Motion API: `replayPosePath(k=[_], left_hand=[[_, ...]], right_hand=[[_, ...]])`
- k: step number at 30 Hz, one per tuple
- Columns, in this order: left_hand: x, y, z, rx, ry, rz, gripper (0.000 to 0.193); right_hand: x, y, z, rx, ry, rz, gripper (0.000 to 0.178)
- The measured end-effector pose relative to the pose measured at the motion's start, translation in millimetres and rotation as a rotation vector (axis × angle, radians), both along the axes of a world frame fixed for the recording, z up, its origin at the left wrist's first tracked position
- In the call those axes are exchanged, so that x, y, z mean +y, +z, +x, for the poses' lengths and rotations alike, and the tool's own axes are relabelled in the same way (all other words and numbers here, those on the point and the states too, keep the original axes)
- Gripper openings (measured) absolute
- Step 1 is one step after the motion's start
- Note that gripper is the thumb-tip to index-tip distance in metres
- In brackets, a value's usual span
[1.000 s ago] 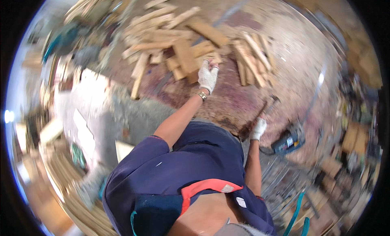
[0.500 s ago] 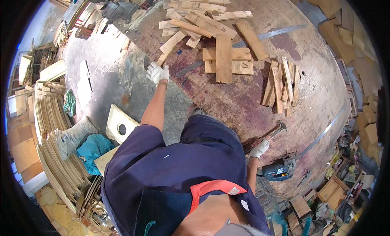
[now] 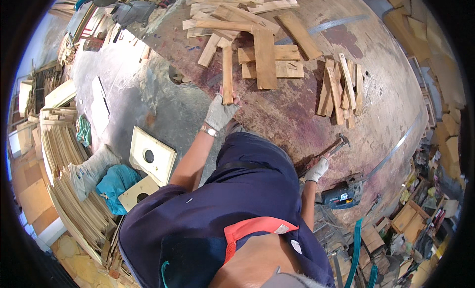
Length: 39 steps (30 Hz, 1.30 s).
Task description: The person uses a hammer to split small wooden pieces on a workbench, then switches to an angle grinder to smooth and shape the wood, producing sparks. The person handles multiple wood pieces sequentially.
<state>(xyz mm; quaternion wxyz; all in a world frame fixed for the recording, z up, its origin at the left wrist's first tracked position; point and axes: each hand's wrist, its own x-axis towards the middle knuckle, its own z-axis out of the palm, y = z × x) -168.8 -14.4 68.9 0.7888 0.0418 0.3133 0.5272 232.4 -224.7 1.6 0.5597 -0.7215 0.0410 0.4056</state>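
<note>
In a white glove, my left hand (image 3: 220,113) grips the near end of a narrow wooden strip (image 3: 227,72). The strip points away from me, and its far end lies by the heap of loose wooden pieces (image 3: 230,15). My right hand (image 3: 317,170), also gloved, is closed around the handle of a hammer (image 3: 338,146) low on the right side of the table. Ahead, between the two hands, one wide board (image 3: 265,60) lies across two shorter boards (image 3: 292,69).
A small stack of wooden strips (image 3: 339,92) lies on the worn table (image 3: 376,134). A metal ruler (image 3: 329,24) is partly under the boards. Near my right forearm lies a blue power tool (image 3: 341,196). Panels with round holes (image 3: 153,155) and piled thin boards (image 3: 64,154) stand at left.
My left hand has moved right and nearer to my body, swinging the wooden strip from a slant to pointing almost straight away. The right hand stays on the hammer in nearly the same place.
</note>
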Motion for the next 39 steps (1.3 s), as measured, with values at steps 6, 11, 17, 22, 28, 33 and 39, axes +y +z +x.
replayPosePath(k=[6, 11, 17, 22, 28, 33, 39], left_hand=[[-23, 4, 42, 0.207, -0.281, 0.1, 0.044], [11, 7, 103, 0.276, -0.32, 0.145, 0.044], [71, 55, 204, 0.004, -0.402, 0.226, 0.043], [89, 88, 274, 0.75, -0.69, 0.705, 0.056], [74, 73, 253, 0.946, -0.668, 0.513, 0.053], [121, 13, 176, 0.986, -0.069, 0.398, 0.024], [234, -5, 84, 0.452, 0.398, -0.222, 0.024]], right_hand=[[7, 15, -8, 0.026, -0.018, -0.022, 0.052], [10, 16, -9, 0.024, -0.053, 0.001, 0.052], [10, 14, -7, -0.028, -0.012, 0.032, 0.054], [8, 11, -9, -0.008, -0.052, 0.014, 0.052], [8, 9, -11, -0.021, -0.074, 0.022, 0.051], [5, 8, -11, -0.007, -0.058, -0.018, 0.049], [7, 18, -13, -0.051, -0.047, -0.065, 0.05]])
